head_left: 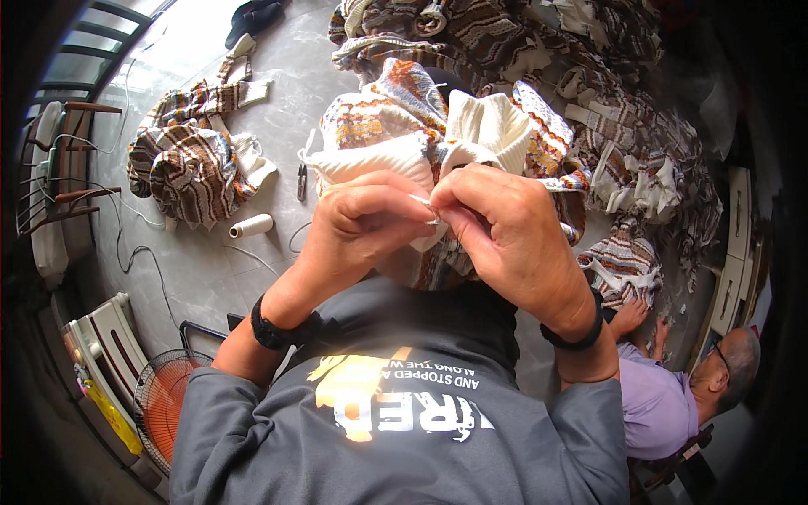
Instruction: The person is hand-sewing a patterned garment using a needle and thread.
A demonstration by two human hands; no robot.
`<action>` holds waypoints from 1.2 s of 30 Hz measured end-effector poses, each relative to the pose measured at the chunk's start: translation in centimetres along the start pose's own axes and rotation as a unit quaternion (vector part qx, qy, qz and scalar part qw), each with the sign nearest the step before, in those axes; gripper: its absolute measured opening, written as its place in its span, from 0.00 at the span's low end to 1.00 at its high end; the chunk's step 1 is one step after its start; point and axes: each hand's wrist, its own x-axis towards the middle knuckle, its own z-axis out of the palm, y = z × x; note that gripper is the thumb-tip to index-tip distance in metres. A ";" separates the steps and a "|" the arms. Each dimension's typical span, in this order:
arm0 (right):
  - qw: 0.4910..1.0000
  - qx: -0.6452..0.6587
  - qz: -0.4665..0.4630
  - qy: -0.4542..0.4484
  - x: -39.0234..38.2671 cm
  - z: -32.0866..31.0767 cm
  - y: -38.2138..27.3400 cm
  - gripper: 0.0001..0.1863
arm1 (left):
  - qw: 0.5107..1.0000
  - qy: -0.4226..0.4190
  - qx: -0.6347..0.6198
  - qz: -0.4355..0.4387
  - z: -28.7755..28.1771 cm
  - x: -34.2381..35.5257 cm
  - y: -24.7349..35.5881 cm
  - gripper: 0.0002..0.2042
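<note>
A knitted garment [404,118] with brown, orange and white patterned bands and cream ribbed trim is bunched up in front of me. My left hand [358,227] pinches the cream trim between thumb and fingers. My right hand [513,231] meets it fingertip to fingertip, gripping the same trim; something thin and pale shows between the fingertips, too small to tell what. Both wrists wear black bands.
A pile of similar patterned knitwear [623,126] fills the floor at the back and right. Another garment [189,160] lies at the left, with a white thread spool [252,225] and small snips [301,182] nearby. A fan [164,396] stands lower left. Another person [682,387] sits at the lower right.
</note>
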 end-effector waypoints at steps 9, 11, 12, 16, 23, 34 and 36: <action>0.999 0.033 0.013 -0.019 0.9 0.1 -0.3 0.03 | 0.993 -0.003 0.112 0.032 -0.2 0.5 0.7 0.08; 0.999 0.035 0.011 -0.031 0.9 0.0 -0.1 0.03 | 0.992 -0.001 0.121 0.043 -0.3 0.6 0.3 0.08; 0.996 0.075 0.034 -0.033 0.8 -0.1 -0.1 0.03 | 0.995 0.004 0.094 0.045 -0.2 0.5 0.1 0.08; 0.981 0.172 0.083 -0.042 0.2 -0.2 1.0 0.04 | 0.997 0.001 0.064 0.034 -0.3 0.5 0.0 0.09; 0.984 0.117 0.111 -0.077 0.4 -1.2 0.6 0.05 | 0.997 -0.007 0.064 0.030 -0.4 0.6 0.2 0.08; 0.975 0.160 0.133 -0.078 0.1 -0.9 1.0 0.05 | 0.999 -0.009 0.041 0.015 -0.3 0.6 0.1 0.07; 0.973 0.164 0.139 -0.078 0.0 -0.9 1.0 0.05 | 0.999 -0.007 0.036 0.011 -0.2 0.6 0.2 0.07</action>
